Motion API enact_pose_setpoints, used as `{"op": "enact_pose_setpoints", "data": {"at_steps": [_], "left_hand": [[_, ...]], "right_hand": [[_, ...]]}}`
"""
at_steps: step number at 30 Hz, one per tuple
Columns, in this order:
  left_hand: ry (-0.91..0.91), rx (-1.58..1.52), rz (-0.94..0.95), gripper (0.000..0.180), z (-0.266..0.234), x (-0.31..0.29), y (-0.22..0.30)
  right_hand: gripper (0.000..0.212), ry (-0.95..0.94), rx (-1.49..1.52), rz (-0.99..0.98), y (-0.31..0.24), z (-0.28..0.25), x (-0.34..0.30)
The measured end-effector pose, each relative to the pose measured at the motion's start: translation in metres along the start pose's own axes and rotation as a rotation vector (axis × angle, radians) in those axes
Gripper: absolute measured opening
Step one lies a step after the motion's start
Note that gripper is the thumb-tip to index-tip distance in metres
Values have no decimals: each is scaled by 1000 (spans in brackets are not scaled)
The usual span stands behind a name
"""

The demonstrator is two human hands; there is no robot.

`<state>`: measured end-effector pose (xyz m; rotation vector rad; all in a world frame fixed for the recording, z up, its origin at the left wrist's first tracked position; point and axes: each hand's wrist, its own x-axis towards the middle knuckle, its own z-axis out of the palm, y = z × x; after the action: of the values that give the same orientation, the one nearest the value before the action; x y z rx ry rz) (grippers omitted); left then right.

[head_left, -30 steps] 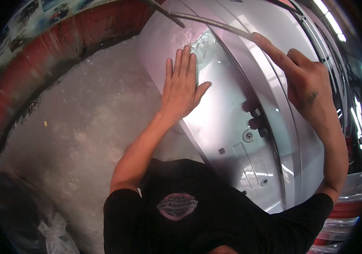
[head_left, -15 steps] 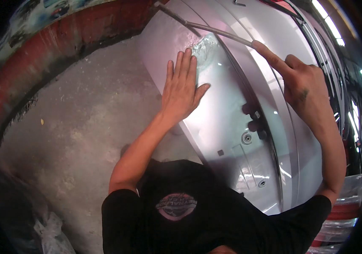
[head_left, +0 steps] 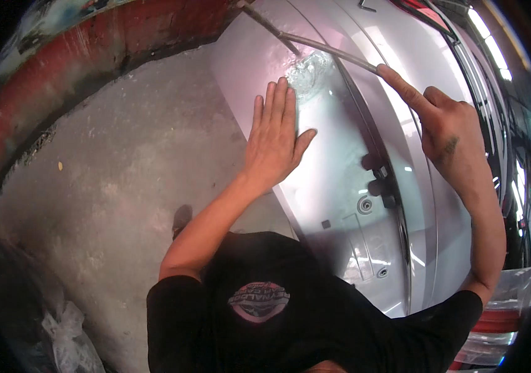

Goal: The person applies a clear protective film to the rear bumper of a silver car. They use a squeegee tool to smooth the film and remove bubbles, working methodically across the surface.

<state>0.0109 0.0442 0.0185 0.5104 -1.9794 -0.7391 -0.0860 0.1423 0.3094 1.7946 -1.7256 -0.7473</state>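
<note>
Hammer [head_left: 334, 52] near rough patch [head_left: 312, 73]

One panel [head_left: 315, 171] is seemingly steadied under the left hand [head_left: 273, 149], its fingers flat, nothing gripped. One hammer is grasped by the right hand [head_left: 454, 129], index finger [head_left: 406, 88] along its handle. One rough patch lies just beyond the left fingertips; two round fittings [head_left: 365, 205], well behind them. Careful aim seems called for.

A grey concrete floor [head_left: 104, 155] spreads across the left, with a small yellow fleck [head_left: 60, 166] lying on it. A scuffed red band of wall [head_left: 104, 65] curves behind. Crumpled translucent plastic [head_left: 69, 339] sits at lower left beside a dark bulk [head_left: 10, 292]; at lower right is a plastic-covered red object [head_left: 495, 321]. Bright tube lights [head_left: 479, 23] glow at upper right.
</note>
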Motion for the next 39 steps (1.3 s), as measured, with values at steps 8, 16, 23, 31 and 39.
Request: {"op": "enact_pose_setpoints", "data": {"at_steps": [8, 16, 23, 31, 39], "left_hand": [[53, -23, 11, 80, 4, -3, -4], [76, -46, 19, 78, 4, -4, -5], [74, -40, 34, 74, 5, -5, -5], [74, -57, 22, 68, 5, -8, -7], [83, -84, 17, 66, 3, -10, -7]], "right_hand": [[93, 19, 4, -76, -1, -2, 3], [95, -2, 13, -64, -2, 1, 0], [95, -13, 20, -99, -4, 4, -3], [101, 5, 72, -118, -5, -1, -3], [101, 26, 104, -130, -5, 0, -7]]}}
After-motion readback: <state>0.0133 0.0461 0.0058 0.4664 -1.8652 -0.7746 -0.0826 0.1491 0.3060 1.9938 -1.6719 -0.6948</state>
